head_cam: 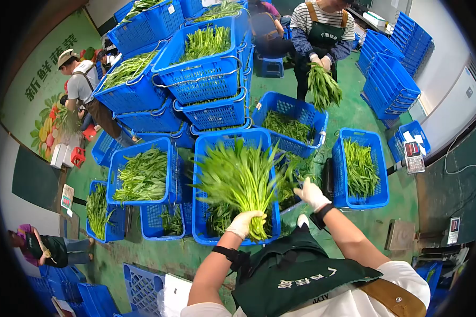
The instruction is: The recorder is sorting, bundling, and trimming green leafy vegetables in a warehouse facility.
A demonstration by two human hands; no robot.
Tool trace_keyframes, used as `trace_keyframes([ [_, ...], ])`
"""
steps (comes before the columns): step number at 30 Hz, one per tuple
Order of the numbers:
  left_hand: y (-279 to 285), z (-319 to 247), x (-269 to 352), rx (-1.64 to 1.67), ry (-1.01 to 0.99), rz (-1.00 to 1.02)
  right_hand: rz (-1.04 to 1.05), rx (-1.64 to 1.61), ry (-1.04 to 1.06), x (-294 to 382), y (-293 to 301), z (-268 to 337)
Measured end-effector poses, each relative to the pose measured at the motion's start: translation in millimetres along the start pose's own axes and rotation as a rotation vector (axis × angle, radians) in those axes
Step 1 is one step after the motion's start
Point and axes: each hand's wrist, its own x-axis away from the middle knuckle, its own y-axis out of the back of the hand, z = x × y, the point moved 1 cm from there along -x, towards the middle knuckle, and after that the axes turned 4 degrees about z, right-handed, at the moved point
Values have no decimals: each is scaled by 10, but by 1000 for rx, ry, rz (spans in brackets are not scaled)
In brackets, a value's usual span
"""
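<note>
My left hand (246, 225), in a pale glove, grips the stems of a large bunch of leafy green vegetables (246, 178). The bunch fans out above a blue plastic crate (275, 220) with more greens inside; its leaf tips are blurred. To the right, my right hand (312, 194), gloved too, is raised with thumb and fingers apart. Beside it are loose leafy stems (297, 170); whether the fingers touch them, I cannot tell.
Blue crates of greens (202, 75) stand stacked ahead. One crate (384, 178) is at right, another (115, 174) at left. Across from me, a person (321, 35) holds a bunch of greens (324, 87). Other people are at left. A digital scale display (414, 158) stands far right.
</note>
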Motion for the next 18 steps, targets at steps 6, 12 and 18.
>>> trace_keyframes([
  [6, -226, -47, 189, -186, -118, 57, 703, -781, -209, 543, -75, 441],
  [12, -806, 18, 496, -477, -531, 63, 856, -1857, -47, 882, -121, 1009],
  [18, -970, 8, 749, -468, -748, 74, 498, -1957, 57, 1112, 350, 1289],
])
